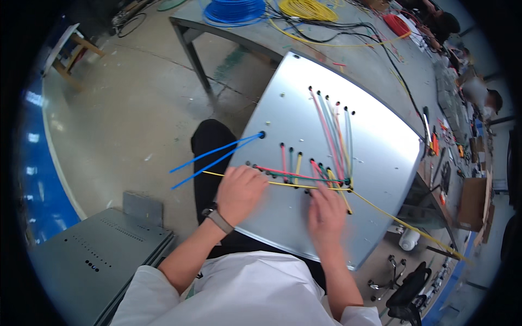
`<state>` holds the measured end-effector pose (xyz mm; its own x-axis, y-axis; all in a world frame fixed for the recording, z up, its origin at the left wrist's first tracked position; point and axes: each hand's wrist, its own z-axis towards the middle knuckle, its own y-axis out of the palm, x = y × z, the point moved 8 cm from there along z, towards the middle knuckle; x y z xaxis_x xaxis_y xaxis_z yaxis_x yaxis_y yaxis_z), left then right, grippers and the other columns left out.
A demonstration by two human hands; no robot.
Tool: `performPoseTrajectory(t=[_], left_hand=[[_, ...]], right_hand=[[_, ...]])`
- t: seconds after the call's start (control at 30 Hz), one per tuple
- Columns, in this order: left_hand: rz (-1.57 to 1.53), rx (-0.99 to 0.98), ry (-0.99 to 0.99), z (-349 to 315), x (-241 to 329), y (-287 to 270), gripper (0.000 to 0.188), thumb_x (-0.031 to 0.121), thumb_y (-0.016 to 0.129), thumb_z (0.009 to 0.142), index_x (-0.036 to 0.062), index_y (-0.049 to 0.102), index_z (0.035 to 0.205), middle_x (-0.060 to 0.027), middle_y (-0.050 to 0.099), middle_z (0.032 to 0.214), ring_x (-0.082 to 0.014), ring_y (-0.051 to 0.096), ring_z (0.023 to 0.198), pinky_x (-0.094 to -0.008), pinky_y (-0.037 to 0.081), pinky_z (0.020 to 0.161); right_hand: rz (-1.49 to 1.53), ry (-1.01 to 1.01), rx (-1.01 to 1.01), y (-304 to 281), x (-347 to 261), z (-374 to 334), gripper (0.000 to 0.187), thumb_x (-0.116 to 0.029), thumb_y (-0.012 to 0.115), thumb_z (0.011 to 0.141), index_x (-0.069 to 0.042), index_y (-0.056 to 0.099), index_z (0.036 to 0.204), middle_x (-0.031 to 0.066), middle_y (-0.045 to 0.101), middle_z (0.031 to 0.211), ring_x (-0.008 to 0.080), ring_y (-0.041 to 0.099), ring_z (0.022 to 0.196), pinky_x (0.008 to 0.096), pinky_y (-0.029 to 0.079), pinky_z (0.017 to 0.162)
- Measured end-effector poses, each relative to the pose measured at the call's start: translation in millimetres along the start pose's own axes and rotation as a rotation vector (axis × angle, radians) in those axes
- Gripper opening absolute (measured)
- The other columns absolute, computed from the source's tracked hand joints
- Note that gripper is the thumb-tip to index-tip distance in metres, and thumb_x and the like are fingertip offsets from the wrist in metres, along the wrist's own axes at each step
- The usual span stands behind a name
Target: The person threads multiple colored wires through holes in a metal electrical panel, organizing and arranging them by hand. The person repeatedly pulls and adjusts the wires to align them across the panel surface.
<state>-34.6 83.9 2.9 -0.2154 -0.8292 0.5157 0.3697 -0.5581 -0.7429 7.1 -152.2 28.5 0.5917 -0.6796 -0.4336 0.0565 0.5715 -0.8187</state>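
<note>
A silvery metal panel (pixel 288 220) lies tilted across my lap, its far end against the workbench. Red, green and yellow wires run between black-rimmed holes in it. One long yellow wire (pixel 405 224) crosses the panel and trails off to the lower right. My left hand (pixel 239 191), wearing a wristband, is closed over this wire at the panel's left edge; a short end sticks out beyond it. My right hand (pixel 327 214) is bent over the panel just below the wires, slightly blurred, its fingertips partly hidden. Two blue wires (pixel 217 149) come out of a hole at the left.
Coils of blue wire (pixel 234 11) and yellow wire (pixel 307 8) sit on the workbench (pixel 348 41), with black cables and tools to the right. Stacked grey panels (pixel 109 250) stand at lower left. An office chair (pixel 405 293) is at lower right. People are at far right.
</note>
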Motion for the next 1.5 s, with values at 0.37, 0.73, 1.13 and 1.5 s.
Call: performPoseTrajectory(t=[0.37, 0.73, 1.13, 1.5], left_hand=[[-0.074, 0.024, -0.023, 2, -2, 8, 0.015, 0.010, 0.085, 0.093, 0.0074, 0.079, 0.106, -0.0069, 0.073, 0.104, -0.0319, 0.069, 0.102, -0.0461, 0.050, 0.089], [-0.073, 0.138, -0.038, -4, -9, 11, 0.021, 0.011, 0.089, 0.088, 0.0107, 0.079, 0.107, -0.0031, 0.072, 0.106, -0.0281, 0.067, 0.101, -0.0437, 0.049, 0.087], [-0.058, 0.153, -0.090, -3, -12, 15, 0.012, 0.013, 0.082, 0.096, 0.0112, 0.074, 0.106, -0.0031, 0.069, 0.109, -0.0279, 0.065, 0.106, -0.0431, 0.049, 0.093], [-0.074, 0.111, -0.058, -4, -7, 15, 0.028, 0.008, 0.082, 0.093, 0.0074, 0.081, 0.121, -0.0071, 0.074, 0.115, -0.0309, 0.067, 0.110, -0.0473, 0.051, 0.100]], right_hand=[[0.138, -0.053, 0.020, 48, -25, 27, 0.038, 0.003, 0.085, 0.084, -0.005, 0.082, 0.122, 0.0095, 0.076, 0.122, 0.0331, 0.070, 0.109, 0.0477, 0.057, 0.093], [0.022, -0.104, 0.028, 53, -38, 41, 0.025, 0.001, 0.089, 0.083, -0.007, 0.083, 0.106, 0.0062, 0.075, 0.107, 0.0300, 0.069, 0.098, 0.0446, 0.055, 0.086], [-0.021, -0.179, 0.072, 64, -40, 53, 0.023, -0.008, 0.093, 0.081, -0.012, 0.081, 0.100, 0.0024, 0.072, 0.101, 0.0269, 0.066, 0.092, 0.0428, 0.049, 0.077], [-0.004, -0.259, 0.090, 62, -41, 54, 0.023, -0.008, 0.091, 0.080, -0.010, 0.079, 0.099, 0.0029, 0.073, 0.100, 0.0261, 0.068, 0.092, 0.0428, 0.053, 0.079]])
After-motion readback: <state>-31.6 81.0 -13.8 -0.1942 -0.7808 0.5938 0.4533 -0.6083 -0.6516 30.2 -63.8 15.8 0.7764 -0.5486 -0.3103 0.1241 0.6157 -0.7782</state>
